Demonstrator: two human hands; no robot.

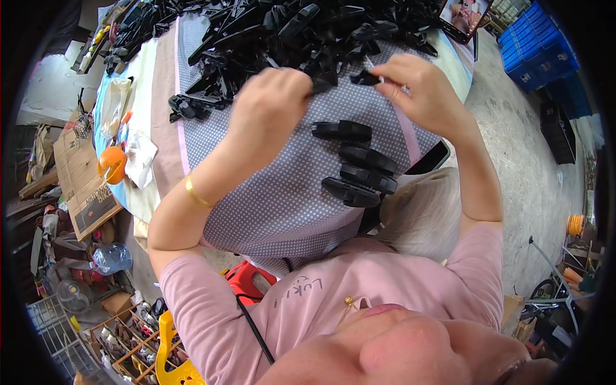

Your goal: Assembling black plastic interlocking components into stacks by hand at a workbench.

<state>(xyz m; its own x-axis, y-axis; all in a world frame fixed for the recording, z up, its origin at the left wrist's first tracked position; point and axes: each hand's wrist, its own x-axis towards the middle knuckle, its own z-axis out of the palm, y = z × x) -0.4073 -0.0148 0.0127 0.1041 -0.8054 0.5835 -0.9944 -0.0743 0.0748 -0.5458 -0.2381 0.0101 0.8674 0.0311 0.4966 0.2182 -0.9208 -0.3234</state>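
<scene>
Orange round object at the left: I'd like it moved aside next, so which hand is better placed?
Probably the left hand: it is nearer the orange round object, though whether it holds anything is unclear. The right hand is farther across, pinching a small black piece.

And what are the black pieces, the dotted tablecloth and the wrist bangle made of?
Black pieces: probably moulded plastic, smooth, with a slight sheen and crisp edges.
Dotted tablecloth: looks like matt fabric, since it drapes softly, though it could be coated.
Bangle: probably yellow metal; it gleams, but I can't tell whether it's real gold.
</scene>
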